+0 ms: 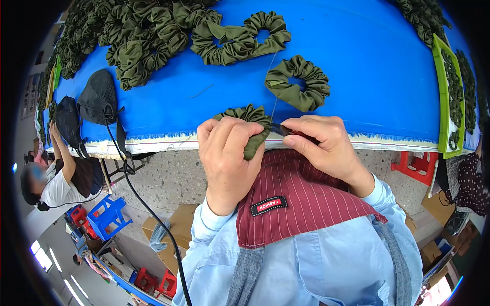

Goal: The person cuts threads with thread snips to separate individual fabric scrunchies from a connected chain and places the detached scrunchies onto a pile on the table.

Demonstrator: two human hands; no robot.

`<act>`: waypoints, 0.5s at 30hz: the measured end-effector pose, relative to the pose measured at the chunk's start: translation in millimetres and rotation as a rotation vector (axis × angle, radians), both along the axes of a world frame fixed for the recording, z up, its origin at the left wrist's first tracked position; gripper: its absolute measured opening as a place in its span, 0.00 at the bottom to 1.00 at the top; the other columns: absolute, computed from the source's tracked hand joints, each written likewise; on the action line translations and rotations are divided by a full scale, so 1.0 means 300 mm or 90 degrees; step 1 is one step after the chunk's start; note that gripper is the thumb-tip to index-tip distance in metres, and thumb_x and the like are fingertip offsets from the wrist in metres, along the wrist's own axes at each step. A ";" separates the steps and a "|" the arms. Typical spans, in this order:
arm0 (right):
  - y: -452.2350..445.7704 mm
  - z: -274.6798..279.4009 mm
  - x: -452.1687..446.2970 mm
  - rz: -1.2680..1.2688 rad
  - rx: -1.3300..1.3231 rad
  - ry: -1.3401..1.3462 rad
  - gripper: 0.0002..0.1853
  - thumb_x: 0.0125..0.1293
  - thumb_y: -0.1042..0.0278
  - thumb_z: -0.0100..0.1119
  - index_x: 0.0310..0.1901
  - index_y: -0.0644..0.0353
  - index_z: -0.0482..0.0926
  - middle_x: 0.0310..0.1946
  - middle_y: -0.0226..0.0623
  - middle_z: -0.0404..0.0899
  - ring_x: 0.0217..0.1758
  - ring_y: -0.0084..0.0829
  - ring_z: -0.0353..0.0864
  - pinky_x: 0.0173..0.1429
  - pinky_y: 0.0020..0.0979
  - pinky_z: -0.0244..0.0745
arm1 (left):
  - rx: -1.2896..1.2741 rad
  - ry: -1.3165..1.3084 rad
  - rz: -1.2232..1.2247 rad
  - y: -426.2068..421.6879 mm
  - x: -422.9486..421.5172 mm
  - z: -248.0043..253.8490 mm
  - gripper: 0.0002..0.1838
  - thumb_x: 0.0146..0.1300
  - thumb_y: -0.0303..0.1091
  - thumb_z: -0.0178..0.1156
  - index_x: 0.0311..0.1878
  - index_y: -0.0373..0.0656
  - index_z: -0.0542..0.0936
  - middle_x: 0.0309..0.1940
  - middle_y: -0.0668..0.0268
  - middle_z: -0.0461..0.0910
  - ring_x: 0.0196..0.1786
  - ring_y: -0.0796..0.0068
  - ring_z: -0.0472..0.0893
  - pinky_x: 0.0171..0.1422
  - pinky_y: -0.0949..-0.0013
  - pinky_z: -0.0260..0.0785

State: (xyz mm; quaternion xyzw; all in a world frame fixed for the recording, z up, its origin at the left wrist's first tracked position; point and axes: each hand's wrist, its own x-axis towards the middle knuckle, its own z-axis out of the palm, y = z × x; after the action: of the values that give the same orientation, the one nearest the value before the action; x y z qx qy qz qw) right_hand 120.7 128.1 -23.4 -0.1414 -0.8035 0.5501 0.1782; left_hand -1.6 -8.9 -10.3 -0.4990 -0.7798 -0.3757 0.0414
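Observation:
My left hand (228, 149) is closed on a dark green fabric scrunchie (246, 113) at the front edge of the blue table. In my right hand (326, 145) are small dark thread snips (277, 129), their tip touching or very near that scrunchie. A thin thread (274, 108) runs up from there to a second scrunchie (315, 86), which lies flat on the cloth. Farther up, the thread reaches a pair of touching scrunchies (270, 38). My fingers partly cover the held scrunchie and the snips' handles.
A big heap of green scrunchies (138, 38) covers the back left of the blue table (367, 76). Two black mesh-covered objects (97, 97) with a cable stand at left. A lime green tray (442, 97) is at right. A person (66, 186) works at far left.

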 end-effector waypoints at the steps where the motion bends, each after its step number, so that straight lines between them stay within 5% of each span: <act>1: 0.004 -0.003 0.000 0.006 0.011 0.002 0.08 0.55 0.75 0.62 0.37 0.68 0.80 0.23 0.34 0.80 0.18 0.26 0.70 0.24 0.24 0.63 | 0.000 -0.002 0.002 0.001 0.001 0.001 0.16 0.37 0.21 0.67 0.34 0.45 0.79 0.29 0.70 0.75 0.30 0.72 0.72 0.45 0.67 0.60; 4: 0.006 -0.009 0.000 0.018 0.033 0.007 0.09 0.56 0.75 0.62 0.39 0.67 0.80 0.24 0.33 0.80 0.20 0.25 0.70 0.25 0.24 0.63 | 0.000 -0.005 0.008 0.000 0.000 0.005 0.15 0.38 0.21 0.67 0.33 0.45 0.79 0.28 0.70 0.75 0.30 0.71 0.72 0.44 0.67 0.61; 9: -0.013 -0.005 -0.003 -0.144 -0.219 0.049 0.15 0.55 0.76 0.63 0.46 0.64 0.78 0.28 0.30 0.79 0.23 0.22 0.70 0.28 0.21 0.65 | 0.022 -0.194 0.061 -0.022 0.005 0.034 0.15 0.44 0.21 0.67 0.38 0.43 0.78 0.29 0.71 0.75 0.32 0.72 0.73 0.46 0.68 0.64; 13: -0.024 0.018 -0.025 -0.063 -0.313 0.056 0.18 0.56 0.76 0.63 0.49 0.62 0.75 0.31 0.27 0.77 0.25 0.17 0.68 0.29 0.19 0.64 | 0.231 -0.833 0.107 -0.016 0.006 0.098 0.14 0.54 0.23 0.63 0.45 0.40 0.76 0.36 0.67 0.76 0.38 0.73 0.73 0.49 0.68 0.66; 15: -0.036 0.028 -0.035 -0.069 -0.344 0.063 0.17 0.57 0.76 0.62 0.49 0.62 0.75 0.31 0.27 0.77 0.25 0.16 0.67 0.28 0.18 0.63 | 0.301 -0.861 0.045 0.007 0.010 0.089 0.14 0.56 0.24 0.62 0.47 0.39 0.75 0.38 0.66 0.76 0.39 0.72 0.73 0.50 0.69 0.66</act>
State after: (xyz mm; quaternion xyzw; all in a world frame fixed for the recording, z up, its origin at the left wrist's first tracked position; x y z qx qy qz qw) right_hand 110.1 117.1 -15.0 -0.1994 -0.6092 0.7405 0.2020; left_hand 1.3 -6.8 16.3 -0.1089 -0.5482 -0.7602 -0.3312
